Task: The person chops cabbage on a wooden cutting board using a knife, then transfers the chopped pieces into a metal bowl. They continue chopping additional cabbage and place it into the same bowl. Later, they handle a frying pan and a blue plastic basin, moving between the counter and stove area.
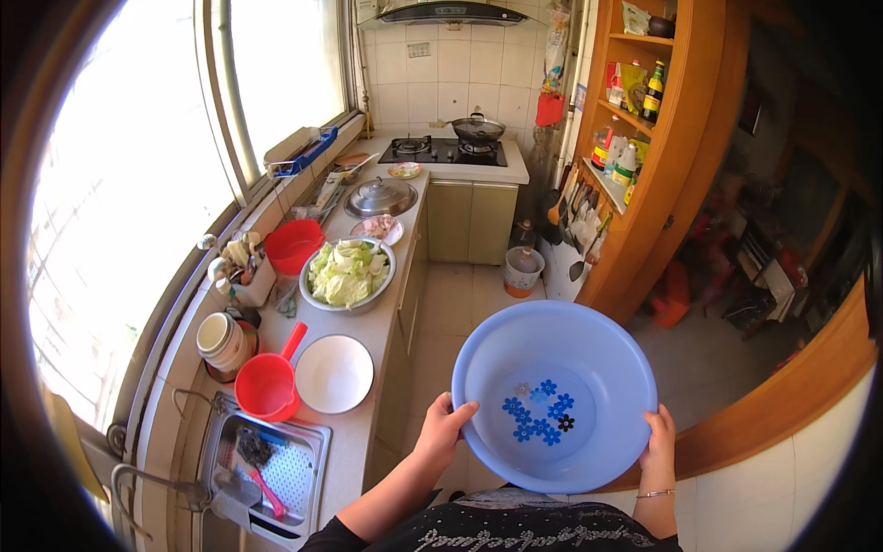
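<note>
A large blue plastic basin (607,359) with flowers printed on its bottom is held in front of my body, over the floor. My left hand (445,424) grips its left rim with the thumb on top. The opposite rim is in my right hand (659,435), and a bracelet is on that wrist. Left of the basin, on the counter, are a white bowl (334,375), a red plastic dipper (265,386) and a metal bowl full of torn cabbage leaves (347,274). Beyond them lie a plate of sliced meat (379,229) and a domed metal lid (381,198).
A steel sink (321,455) with a brush and scourer lies at lower left, beside a faucet (159,476). A gas stove (443,152) holding a covered wok (477,129) stands at the back. A bin (524,270) and wooden shelves (641,40) are on the right.
</note>
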The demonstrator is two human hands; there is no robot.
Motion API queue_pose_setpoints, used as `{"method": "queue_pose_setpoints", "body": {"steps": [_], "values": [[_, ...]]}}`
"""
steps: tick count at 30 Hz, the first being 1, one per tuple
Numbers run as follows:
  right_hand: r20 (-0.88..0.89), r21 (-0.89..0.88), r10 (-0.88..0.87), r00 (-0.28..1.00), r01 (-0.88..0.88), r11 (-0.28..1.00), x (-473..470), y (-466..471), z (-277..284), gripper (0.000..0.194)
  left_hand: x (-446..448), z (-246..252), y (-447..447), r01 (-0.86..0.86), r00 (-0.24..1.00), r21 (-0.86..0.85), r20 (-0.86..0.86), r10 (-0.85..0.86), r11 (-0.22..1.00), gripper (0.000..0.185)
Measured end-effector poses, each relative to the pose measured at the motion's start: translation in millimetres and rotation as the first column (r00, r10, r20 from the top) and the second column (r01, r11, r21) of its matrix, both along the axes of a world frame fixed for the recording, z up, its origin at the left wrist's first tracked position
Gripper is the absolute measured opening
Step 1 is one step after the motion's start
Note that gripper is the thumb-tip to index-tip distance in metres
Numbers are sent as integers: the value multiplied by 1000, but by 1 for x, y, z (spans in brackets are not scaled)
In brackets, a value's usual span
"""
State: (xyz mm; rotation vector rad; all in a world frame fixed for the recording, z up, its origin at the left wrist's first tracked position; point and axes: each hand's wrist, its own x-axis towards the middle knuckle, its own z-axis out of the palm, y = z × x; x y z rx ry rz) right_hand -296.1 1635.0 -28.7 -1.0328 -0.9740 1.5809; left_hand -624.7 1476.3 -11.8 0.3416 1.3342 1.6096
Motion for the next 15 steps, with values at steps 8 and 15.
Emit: {"method": "queue_pose_setpoints", "body": {"steps": [8, 15], "values": [[55, -103, -113, 992, 118, 988, -123, 176, -76, 34, -116, -25, 181, 4, 995, 1, -100, -4, 1000, 30], [78, -17, 367, 927, -367, 930, -316, 389, -48, 37, -245, -13, 295, -345, 938, 102, 4, 346, 933, 21]]}}
